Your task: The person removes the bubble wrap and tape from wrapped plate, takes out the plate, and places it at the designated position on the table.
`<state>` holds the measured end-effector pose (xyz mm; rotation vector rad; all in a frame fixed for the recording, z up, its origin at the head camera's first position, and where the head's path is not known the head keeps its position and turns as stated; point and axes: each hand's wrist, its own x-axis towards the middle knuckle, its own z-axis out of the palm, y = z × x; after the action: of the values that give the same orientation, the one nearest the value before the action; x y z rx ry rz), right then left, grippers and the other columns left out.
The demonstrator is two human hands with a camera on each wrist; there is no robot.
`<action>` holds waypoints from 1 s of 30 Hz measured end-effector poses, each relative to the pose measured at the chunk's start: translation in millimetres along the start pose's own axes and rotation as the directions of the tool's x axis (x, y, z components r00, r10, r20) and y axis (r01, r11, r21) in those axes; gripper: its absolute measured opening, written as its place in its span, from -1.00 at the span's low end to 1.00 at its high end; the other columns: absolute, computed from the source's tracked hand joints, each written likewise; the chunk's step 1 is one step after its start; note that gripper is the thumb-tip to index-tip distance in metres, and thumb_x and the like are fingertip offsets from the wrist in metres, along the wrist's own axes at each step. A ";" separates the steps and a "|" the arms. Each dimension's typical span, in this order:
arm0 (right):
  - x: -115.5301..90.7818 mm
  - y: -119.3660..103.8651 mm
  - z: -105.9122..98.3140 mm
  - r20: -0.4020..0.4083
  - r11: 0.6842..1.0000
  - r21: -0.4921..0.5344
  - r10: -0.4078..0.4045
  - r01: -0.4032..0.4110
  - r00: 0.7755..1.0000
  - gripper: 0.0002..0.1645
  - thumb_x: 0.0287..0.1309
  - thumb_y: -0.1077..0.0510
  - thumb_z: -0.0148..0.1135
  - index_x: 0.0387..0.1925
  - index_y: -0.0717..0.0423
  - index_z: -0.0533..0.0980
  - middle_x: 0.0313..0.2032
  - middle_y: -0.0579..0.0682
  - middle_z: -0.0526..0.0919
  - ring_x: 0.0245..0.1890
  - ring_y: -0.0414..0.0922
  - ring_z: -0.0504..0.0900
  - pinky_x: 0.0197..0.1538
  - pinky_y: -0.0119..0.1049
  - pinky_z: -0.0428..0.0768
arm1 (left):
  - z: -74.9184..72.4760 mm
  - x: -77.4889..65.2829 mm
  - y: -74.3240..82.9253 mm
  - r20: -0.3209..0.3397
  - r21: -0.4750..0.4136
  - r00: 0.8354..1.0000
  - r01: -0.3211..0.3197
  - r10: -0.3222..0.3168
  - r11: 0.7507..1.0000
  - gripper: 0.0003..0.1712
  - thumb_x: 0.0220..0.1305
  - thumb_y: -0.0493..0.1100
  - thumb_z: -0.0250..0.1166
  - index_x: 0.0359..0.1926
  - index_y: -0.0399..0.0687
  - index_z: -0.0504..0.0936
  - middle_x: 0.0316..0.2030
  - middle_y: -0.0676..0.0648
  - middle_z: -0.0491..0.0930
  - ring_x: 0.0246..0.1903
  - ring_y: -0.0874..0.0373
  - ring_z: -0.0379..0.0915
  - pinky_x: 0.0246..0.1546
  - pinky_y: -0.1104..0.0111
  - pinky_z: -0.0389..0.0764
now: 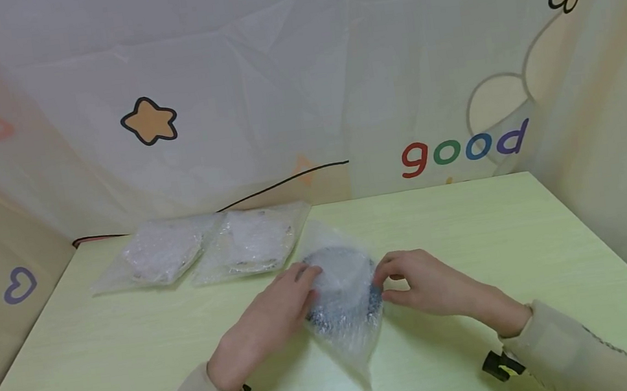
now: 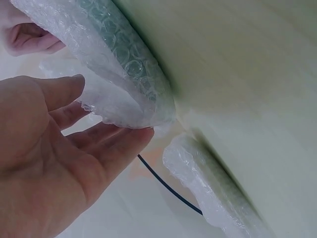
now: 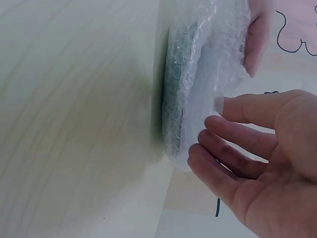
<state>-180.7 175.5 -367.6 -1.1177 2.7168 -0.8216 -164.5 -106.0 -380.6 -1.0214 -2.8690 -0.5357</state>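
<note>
A bubble-wrap parcel (image 1: 343,290) lies at the middle of the table, a dark bluish round thing showing through its clear wrap. Its pointed end faces the near edge. My left hand (image 1: 280,307) is on the parcel's left side; in the left wrist view its fingers (image 2: 124,144) reach under the wrap's edge, with the thumb apart from them. On the opposite side is my right hand (image 1: 427,282), its fingertips right at the wrap's edge. The right wrist view shows those fingers (image 3: 237,158) loosely bent beside the wrap (image 3: 193,99).
Two more bubble-wrap parcels, a left one (image 1: 161,250) and a right one (image 1: 257,238), lie side by side at the back left of the pale green table (image 1: 500,231). A printed curtain (image 1: 301,92) hangs behind the table and along both sides.
</note>
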 end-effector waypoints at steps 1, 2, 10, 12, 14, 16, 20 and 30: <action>0.1 0.0 0.9 -0.007 1.000 -0.003 0.001 -0.001 1.000 -0.85 0.22 0.32 0.42 -0.17 0.14 0.72 -0.13 -0.07 0.69 -0.09 0.00 0.69 0.02 -0.03 0.68 | -0.4 -0.1 -0.4 -0.008 -0.008 1.000 0.000 0.000 1.000 -0.58 0.55 -0.28 0.17 0.32 -0.36 0.43 0.18 -0.31 0.51 0.16 -0.16 0.50 0.14 0.09 0.58; 0.2 0.0 1.8 -0.013 1.000 -0.004 0.002 -0.002 1.000 -0.85 0.21 0.33 0.43 -0.17 0.15 0.72 -0.13 -0.06 0.68 -0.09 0.00 0.69 0.01 -0.03 0.68 | -0.7 -0.2 -0.8 -0.014 -0.017 1.000 0.001 -0.002 1.000 -0.58 0.54 -0.29 0.17 0.32 -0.38 0.43 0.17 -0.32 0.51 0.16 -0.16 0.51 0.15 0.09 0.58; 1.4 -0.7 7.2 -0.012 1.000 -0.004 0.022 -0.022 1.000 -0.81 0.18 0.34 0.44 -0.15 0.19 0.70 -0.14 -0.04 0.67 -0.09 0.01 0.68 0.02 -0.08 0.68 | -1.6 0.8 -3.6 -0.056 -0.065 0.998 0.022 -0.026 0.998 -0.51 0.53 -0.30 0.18 0.38 -0.40 0.37 0.09 -0.30 0.55 0.05 -0.13 0.57 0.08 0.13 0.62; 1.9 -0.4 8.8 -0.001 0.999 -0.017 0.032 -0.032 0.999 -0.81 0.18 0.32 0.45 -0.14 0.19 0.70 -0.13 -0.04 0.67 -0.09 0.01 0.67 0.02 -0.09 0.68 | -1.3 1.3 -4.2 -0.066 -0.062 0.997 0.029 -0.033 0.998 -0.49 0.53 -0.30 0.18 0.40 -0.40 0.35 0.07 -0.30 0.56 0.02 -0.13 0.58 0.05 0.13 0.64; 2.3 -0.1 10.5 0.010 0.999 -0.038 0.035 -0.035 0.999 -0.81 0.18 0.31 0.46 -0.15 0.20 0.70 -0.12 -0.02 0.67 -0.08 0.01 0.66 0.03 -0.09 0.67 | -1.0 1.7 -4.7 -0.081 -0.054 0.996 0.028 -0.032 0.998 -0.48 0.53 -0.30 0.18 0.40 -0.41 0.34 0.05 -0.31 0.57 0.00 -0.14 0.59 0.03 0.12 0.64; 2.8 0.9 12.4 0.018 0.997 -0.064 0.033 -0.032 0.999 -0.81 0.18 0.30 0.47 -0.15 0.20 0.70 -0.12 -0.01 0.67 -0.08 0.02 0.66 0.03 -0.08 0.67 | -0.5 1.9 -5.4 -0.096 -0.046 0.995 0.025 -0.029 0.999 -0.48 0.52 -0.31 0.18 0.40 -0.41 0.34 0.03 -0.31 0.57 -0.01 -0.15 0.59 0.01 0.11 0.64; 2.8 2.3 15.3 0.028 0.994 -0.108 0.004 -0.001 1.000 -0.83 0.19 0.27 0.47 -0.17 0.19 0.71 -0.14 -0.01 0.69 -0.09 0.01 0.66 0.03 -0.05 0.66 | -0.8 2.3 -5.7 -0.128 -0.045 0.991 0.028 -0.033 0.999 -0.47 0.52 -0.31 0.19 0.40 -0.41 0.33 0.03 -0.33 0.56 0.00 -0.16 0.59 0.01 0.10 0.64; -1.2 -0.5 18.0 0.010 0.991 -0.121 -0.060 0.061 0.998 -0.94 0.26 0.27 0.40 -0.23 0.14 0.72 -0.19 -0.06 0.69 -0.12 -0.05 0.62 0.00 -0.08 0.65 | -3.1 3.6 -7.3 -0.220 -0.029 0.973 0.058 -0.063 0.998 -0.43 0.48 -0.36 0.22 0.41 -0.43 0.30 -0.07 -0.30 0.56 -0.17 -0.07 0.60 -0.13 0.15 0.66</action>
<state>-174.5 168.0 -382.9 -1.2299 2.7734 -0.6669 -172.1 -110.2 -379.3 -0.8208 -2.7101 -0.6434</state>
